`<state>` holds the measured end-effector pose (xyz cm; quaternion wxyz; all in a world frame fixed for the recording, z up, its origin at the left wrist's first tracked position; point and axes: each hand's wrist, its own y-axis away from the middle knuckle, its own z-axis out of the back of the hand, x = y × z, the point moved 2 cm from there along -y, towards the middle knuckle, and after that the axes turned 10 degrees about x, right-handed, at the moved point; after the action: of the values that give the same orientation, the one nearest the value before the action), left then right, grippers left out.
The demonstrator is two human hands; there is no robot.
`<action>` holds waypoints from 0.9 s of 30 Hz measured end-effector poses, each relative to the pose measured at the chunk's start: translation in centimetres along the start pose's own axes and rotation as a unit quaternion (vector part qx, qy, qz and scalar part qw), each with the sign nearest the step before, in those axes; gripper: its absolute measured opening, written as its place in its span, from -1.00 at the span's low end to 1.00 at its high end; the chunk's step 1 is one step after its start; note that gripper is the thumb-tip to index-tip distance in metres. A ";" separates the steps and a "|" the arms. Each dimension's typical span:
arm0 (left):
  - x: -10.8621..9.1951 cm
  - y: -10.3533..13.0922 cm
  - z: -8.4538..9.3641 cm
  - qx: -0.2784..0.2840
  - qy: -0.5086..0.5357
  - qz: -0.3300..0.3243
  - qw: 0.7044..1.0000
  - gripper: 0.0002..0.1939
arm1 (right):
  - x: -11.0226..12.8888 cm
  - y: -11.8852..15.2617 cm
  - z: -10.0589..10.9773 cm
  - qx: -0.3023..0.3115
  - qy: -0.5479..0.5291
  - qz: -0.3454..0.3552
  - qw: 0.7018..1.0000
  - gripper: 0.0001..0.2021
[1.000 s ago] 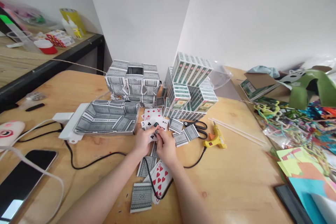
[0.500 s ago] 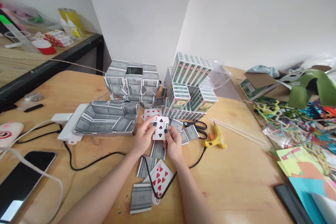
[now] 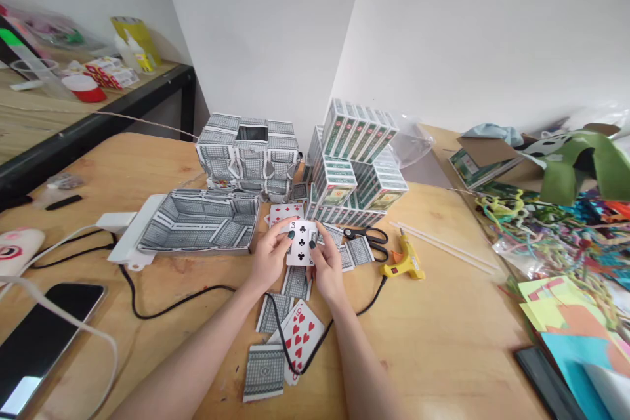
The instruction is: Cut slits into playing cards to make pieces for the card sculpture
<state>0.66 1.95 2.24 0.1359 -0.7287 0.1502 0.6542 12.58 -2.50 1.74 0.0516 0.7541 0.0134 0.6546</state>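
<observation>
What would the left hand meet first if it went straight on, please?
Beyond the three of clubs it pinches, the left hand would probably meet the stacked card boxes first, though depth is unclear and the right hand lies close to that line.

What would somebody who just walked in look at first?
Probably the two hands in the middle, left hand and right hand, both holding a three of clubs. Behind them, the tall stack of green-and-white card boxes stands out, with a bright yellow glue gun lying on the table to the right. Colourful tangled strands also catch the eye at the far right.
</observation>
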 end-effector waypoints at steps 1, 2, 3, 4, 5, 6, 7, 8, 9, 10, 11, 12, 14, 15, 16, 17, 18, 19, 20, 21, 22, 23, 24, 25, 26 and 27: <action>-0.1 0.0 0.0 0.001 -0.005 0.000 1.000 -0.59 | 0.0 0.0 0.0 0.000 0.001 0.000 1.000 -0.43; -0.1 0.0 0.0 0.001 -0.010 -0.001 1.000 -0.59 | -0.1 0.0 0.0 0.000 0.001 0.000 1.000 -0.44; -0.2 0.0 0.0 0.000 -0.014 -0.001 1.000 -0.59 | -0.1 -0.1 0.0 -0.001 0.001 0.001 1.000 -0.45; -0.2 0.0 0.0 0.000 -0.018 -0.002 1.000 -0.60 | -0.1 -0.1 -0.1 0.000 -0.001 0.001 1.000 -0.45; -0.2 0.1 0.0 -0.001 -0.019 -0.003 1.000 -0.60 | -0.1 -0.1 -0.1 0.000 -0.002 0.001 1.000 -0.46; -0.1 0.1 0.0 -0.002 -0.019 -0.003 1.000 -0.60 | -0.1 -0.1 -0.1 0.001 -0.004 0.002 1.000 -0.47; -0.1 0.1 0.0 -0.003 -0.018 -0.004 1.000 -0.60 | -0.1 -0.1 -0.1 0.003 -0.006 0.003 1.000 -0.48; 0.0 0.1 0.0 -0.003 -0.015 -0.004 1.000 -0.60 | -0.1 -0.1 -0.1 0.003 -0.007 0.003 1.000 -0.48; 0.0 0.1 0.0 -0.003 -0.013 -0.005 1.000 -0.60 | -0.1 -0.1 -0.1 0.004 -0.007 0.003 1.000 -0.49; 0.1 0.1 0.0 -0.004 -0.010 -0.006 1.000 -0.60 | -0.1 -0.1 -0.1 0.004 -0.006 0.003 1.000 -0.49; 0.2 0.1 0.0 -0.004 -0.008 -0.007 1.000 -0.60 | -0.1 -0.1 -0.1 0.004 -0.005 0.002 1.000 -0.49; 0.2 0.1 -0.1 -0.002 -0.005 -0.007 1.000 -0.60 | -0.2 -0.1 -0.1 0.005 -0.004 0.002 1.000 -0.49; 0.3 0.1 -0.1 -0.002 0.005 -0.003 1.000 -0.59 | -0.3 -0.1 -0.1 0.007 -0.007 0.003 1.000 -0.49; 0.4 0.1 -0.1 -0.002 0.009 -0.001 1.000 -0.58 | -0.3 -0.1 -0.1 0.008 -0.009 0.004 1.000 -0.49; 0.4 0.1 -0.1 -0.004 0.012 0.001 1.000 -0.58 | -0.3 -0.2 0.0 0.008 -0.012 0.004 1.000 -0.49; 0.5 0.1 -0.1 -0.004 0.013 0.002 1.000 -0.57 | -0.4 -0.2 0.0 0.009 -0.015 0.005 1.000 -0.50; 0.5 0.1 -0.1 -0.004 0.013 0.002 1.000 -0.57 | -0.4 -0.2 0.0 0.010 -0.017 0.007 1.000 -0.51; 0.5 0.1 -0.1 -0.004 0.012 0.002 1.000 -0.57 | -0.4 -0.2 0.1 0.012 -0.018 0.007 1.000 -0.53; 0.6 0.1 -0.1 -0.002 0.010 0.000 1.000 -0.57 | -0.4 -0.2 0.1 0.015 -0.018 0.008 1.000 -0.54; 0.6 0.1 -0.1 0.000 0.007 -0.002 1.000 -0.58 | -0.4 -0.2 0.1 0.018 -0.016 0.008 1.000 -0.56; 0.6 0.1 -0.1 0.001 0.004 -0.005 1.000 -0.58 | -0.4 -0.2 0.2 0.020 -0.014 0.009 1.000 -0.57; 0.6 0.1 0.0 0.001 0.000 -0.008 1.000 -0.58 | -0.4 -0.2 0.2 0.022 -0.011 0.010 1.000 -0.59; 0.7 0.1 0.0 0.001 -0.003 -0.012 1.000 -0.58 | -0.5 -0.3 0.3 0.020 -0.011 0.013 1.000 -0.60; 0.7 0.1 0.0 0.001 -0.005 -0.014 1.000 -0.59 | -0.6 -0.3 0.3 0.016 -0.011 0.017 1.000 -0.62; 0.7 0.2 0.0 0.001 -0.008 -0.016 1.000 -0.59 | -0.6 -0.4 0.4 0.010 -0.013 0.022 1.000 -0.64; 0.6 0.2 0.0 0.002 -0.010 -0.018 1.000 -0.59 | -0.7 -0.5 0.5 0.004 -0.016 0.027 1.000 -0.65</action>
<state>0.69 1.76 1.61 0.1505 -0.7241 0.1376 0.6588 13.00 -2.07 0.89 0.0311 0.7645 -0.0054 0.6439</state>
